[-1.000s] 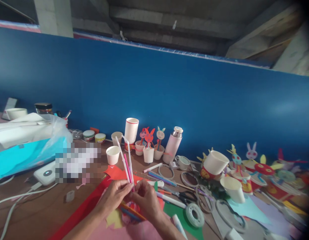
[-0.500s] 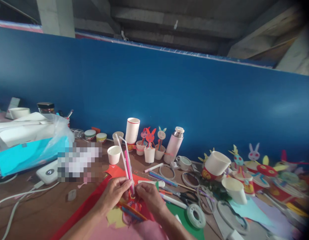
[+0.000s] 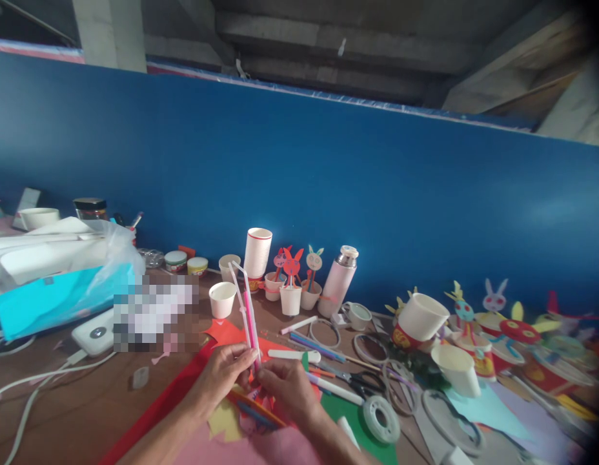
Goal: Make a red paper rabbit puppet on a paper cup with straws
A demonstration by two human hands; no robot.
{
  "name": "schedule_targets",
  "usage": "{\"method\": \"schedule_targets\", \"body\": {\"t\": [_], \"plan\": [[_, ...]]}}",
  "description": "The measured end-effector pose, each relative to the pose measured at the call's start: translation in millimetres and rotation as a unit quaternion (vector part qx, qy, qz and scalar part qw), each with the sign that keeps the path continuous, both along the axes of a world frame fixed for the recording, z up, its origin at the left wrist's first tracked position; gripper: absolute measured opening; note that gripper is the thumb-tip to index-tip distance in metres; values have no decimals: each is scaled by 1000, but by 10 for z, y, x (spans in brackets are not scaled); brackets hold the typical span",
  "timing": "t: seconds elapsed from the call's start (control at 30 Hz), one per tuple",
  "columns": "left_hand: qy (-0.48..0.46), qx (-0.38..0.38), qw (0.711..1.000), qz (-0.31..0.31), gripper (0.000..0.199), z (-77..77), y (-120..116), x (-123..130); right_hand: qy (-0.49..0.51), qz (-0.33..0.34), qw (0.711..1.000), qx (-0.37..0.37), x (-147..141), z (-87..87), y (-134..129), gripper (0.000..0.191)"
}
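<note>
My left hand (image 3: 229,369) is closed around several upright drinking straws (image 3: 252,323), pink ones and translucent white ones with bent tops. At their lower ends my right hand (image 3: 288,387) has its thumb and fingers pinched together on the straws; the exact contact is partly hidden. Red paper (image 3: 226,332) lies behind and under my hands. Close below them are an orange stick, a blue stick and yellow paper scraps (image 3: 224,423).
White paper cups (image 3: 222,300), rabbit figures in cups (image 3: 292,265) and a pink thermos (image 3: 338,278) line the back. Scissors (image 3: 367,382), a tape roll (image 3: 381,418) and rings lie right. A plastic bag (image 3: 118,248) and white power bank (image 3: 95,332) are left.
My right hand has shifted slightly left, onto the lower ends of the straws. The straws' bent tops have turned and drawn closer together. My left hand has kept its grip.
</note>
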State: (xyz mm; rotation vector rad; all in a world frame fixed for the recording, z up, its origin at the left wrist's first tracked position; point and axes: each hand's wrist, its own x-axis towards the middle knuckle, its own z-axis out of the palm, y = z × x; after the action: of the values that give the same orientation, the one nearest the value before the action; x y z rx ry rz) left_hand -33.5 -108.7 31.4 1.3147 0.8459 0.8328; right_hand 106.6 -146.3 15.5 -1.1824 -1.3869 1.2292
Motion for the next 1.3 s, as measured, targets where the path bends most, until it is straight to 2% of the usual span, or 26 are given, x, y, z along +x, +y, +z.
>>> {"method": "schedule_targets", "body": {"t": [0.3,0.5,0.63,0.8,1.0,1.17,1.3], "plan": [[38,13,999,25,40,33,1,12,-2,-24,1000,-18,-4,-100,47,23],[88,75,993,35,40,-92,17,2,-34,3,999,-23,-5,-90,26,25],[98,73,991,45,40,-137,-8,17,-71,-6,997,-29,5,-156,35,24],[122,74,987,74,41,-118,-39,35,-75,-14,997,-20,14,-189,34,22],[146,86,982,84,42,-86,-35,19,-51,-20,998,-28,6,-150,35,22],[119,109,984,74,40,-26,-34,0,-49,-20,998,-33,-3,-104,22,23],[77,114,989,54,37,-10,-23,5,-47,-17,998,-35,-15,-146,24,24]]}}
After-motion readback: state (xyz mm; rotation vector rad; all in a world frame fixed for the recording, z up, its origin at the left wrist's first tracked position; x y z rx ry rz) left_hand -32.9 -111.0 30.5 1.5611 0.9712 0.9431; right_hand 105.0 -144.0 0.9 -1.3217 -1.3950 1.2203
